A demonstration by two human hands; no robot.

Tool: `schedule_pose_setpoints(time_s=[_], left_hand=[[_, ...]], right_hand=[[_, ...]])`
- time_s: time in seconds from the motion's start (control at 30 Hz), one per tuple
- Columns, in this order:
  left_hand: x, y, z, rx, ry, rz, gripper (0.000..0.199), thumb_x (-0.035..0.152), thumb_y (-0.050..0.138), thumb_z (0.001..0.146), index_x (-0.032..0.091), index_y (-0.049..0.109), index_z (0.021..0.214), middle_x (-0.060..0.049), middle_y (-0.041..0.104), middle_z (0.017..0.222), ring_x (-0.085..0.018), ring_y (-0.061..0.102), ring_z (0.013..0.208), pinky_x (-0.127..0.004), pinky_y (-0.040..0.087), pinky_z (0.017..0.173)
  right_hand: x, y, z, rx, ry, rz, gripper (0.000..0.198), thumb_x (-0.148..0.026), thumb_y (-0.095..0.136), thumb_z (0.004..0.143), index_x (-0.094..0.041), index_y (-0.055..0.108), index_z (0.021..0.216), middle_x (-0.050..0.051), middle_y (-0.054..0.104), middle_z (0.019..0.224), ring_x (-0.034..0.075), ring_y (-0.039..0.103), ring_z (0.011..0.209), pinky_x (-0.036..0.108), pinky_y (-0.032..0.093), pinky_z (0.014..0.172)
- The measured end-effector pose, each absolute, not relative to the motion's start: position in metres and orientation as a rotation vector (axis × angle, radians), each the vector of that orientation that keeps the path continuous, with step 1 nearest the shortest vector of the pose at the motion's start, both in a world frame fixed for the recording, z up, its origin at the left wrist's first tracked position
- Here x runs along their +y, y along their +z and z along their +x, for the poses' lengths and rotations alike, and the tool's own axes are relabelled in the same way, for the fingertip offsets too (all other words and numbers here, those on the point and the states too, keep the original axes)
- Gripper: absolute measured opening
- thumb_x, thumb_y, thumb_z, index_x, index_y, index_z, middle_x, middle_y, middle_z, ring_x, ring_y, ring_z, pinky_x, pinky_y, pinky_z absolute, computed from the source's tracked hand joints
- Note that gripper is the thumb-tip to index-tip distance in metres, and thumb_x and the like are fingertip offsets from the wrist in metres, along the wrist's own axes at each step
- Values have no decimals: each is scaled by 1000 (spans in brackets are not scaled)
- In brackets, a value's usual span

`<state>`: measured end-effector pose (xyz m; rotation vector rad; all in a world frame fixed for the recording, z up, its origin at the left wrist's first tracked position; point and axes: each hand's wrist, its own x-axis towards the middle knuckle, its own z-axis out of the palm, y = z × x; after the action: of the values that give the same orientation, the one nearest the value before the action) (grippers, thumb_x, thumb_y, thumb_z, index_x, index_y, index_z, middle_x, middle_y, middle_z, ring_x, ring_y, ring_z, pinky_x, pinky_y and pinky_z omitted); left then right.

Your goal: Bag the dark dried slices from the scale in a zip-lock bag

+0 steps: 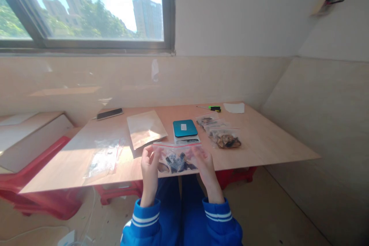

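A clear zip bag (179, 160) with a red seal line hangs between my hands at the table's front edge. Dark, dried-looking pieces lie inside it; their kind is hard to make out. My left hand (150, 163) pinches the bag's upper left corner, and my right hand (205, 161) grips its upper right corner. Just behind the bag stands a small scale (185, 127) with a teal top and a white label; its front panel is partly covered by the bag.
Filled zip bags (229, 141) lie right of the scale. Left are a kraft paper pouch (146, 127), clear plastic bags (103, 159) and a phone (110, 114). A green-black screwdriver (213, 108) and white paper (234, 107) lie at the back. Red stools (119, 191) stand below.
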<state>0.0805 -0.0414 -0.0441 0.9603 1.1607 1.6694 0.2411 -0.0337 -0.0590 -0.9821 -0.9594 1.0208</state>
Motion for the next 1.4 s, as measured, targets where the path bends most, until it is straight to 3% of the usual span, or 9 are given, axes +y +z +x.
schedule_pose_setpoints(time_s=[0.23,0.4,0.63,0.93,1.03,1.2,1.3,1.4], left_hand=[[-40,-41,74,1123,1597,971,31,44,69,74,16,61,85,1,61,68,-11,57,57,-20,45,51],[-35,-48,63,1090,1532,1115,24,40,68,77,16,65,79,1,62,70,-12,57,67,-22,45,65],[-33,-49,59,1233,1541,1127,25,40,69,75,17,69,85,-3,70,80,-17,63,80,-25,47,72],[-38,-42,71,1283,1657,1076,25,40,68,77,17,66,85,-1,67,78,-15,60,77,-23,46,65],[-38,-42,70,1263,1649,1106,23,39,66,78,18,64,84,0,65,78,-15,60,78,-23,46,67],[-37,-45,77,1210,1641,1269,19,39,62,82,20,63,87,-1,67,82,-17,64,82,-26,48,71],[-38,-49,82,1226,1647,1383,18,37,61,84,20,62,87,-1,67,84,-17,64,82,-27,49,71],[-38,-52,84,1250,1642,1434,17,37,60,84,20,62,89,-2,68,86,-18,64,84,-28,49,73]], right_hand=[[-32,-62,245,-1010,974,-1032,31,-49,69,75,-17,68,75,5,72,73,17,66,67,30,55,67],[-30,-64,244,-990,960,-1064,31,-48,70,74,-17,69,75,5,73,72,18,67,68,32,56,69],[-29,-66,241,-981,865,-1077,27,-45,69,75,-18,70,76,5,73,76,20,68,77,36,55,76],[-23,-79,241,-1011,852,-1093,30,-47,65,79,-17,68,83,6,73,83,23,68,83,40,54,82],[-20,-82,241,-1170,779,-1161,32,-46,62,81,-18,66,94,10,72,95,26,66,94,46,50,89],[-22,-74,229,-1331,149,-1250,47,-32,61,83,-18,51,126,16,55,132,29,49,124,51,36,104],[-29,-63,218,-1553,40,-1204,28,-26,56,88,-22,58,116,10,59,128,28,47,126,52,29,108],[-36,-55,213,-1646,131,-1152,10,-25,55,90,-22,62,96,6,69,103,25,57,110,49,33,104]])
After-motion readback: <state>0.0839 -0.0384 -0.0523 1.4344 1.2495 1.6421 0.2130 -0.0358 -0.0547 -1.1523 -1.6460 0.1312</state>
